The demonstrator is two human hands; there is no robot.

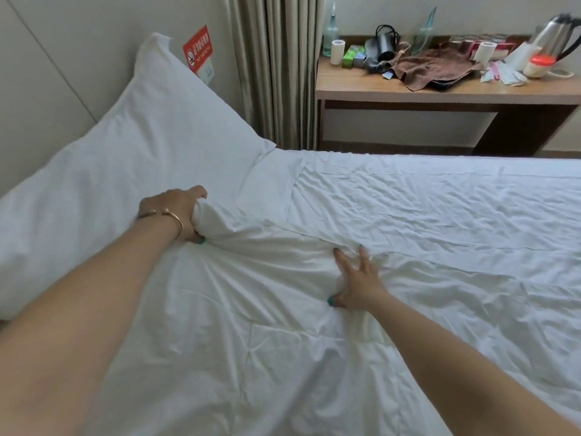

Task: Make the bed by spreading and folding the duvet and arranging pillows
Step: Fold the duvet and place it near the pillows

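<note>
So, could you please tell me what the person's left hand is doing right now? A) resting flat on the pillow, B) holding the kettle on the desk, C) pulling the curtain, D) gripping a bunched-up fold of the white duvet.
D: the left hand has its fingers curled round a bunched fold of the white duvet, next to the pillow.

Head camera, looking forward and down

It looks close over the duvet (408, 221) toward the wooden desk (440, 92) against the far wall.
</note>
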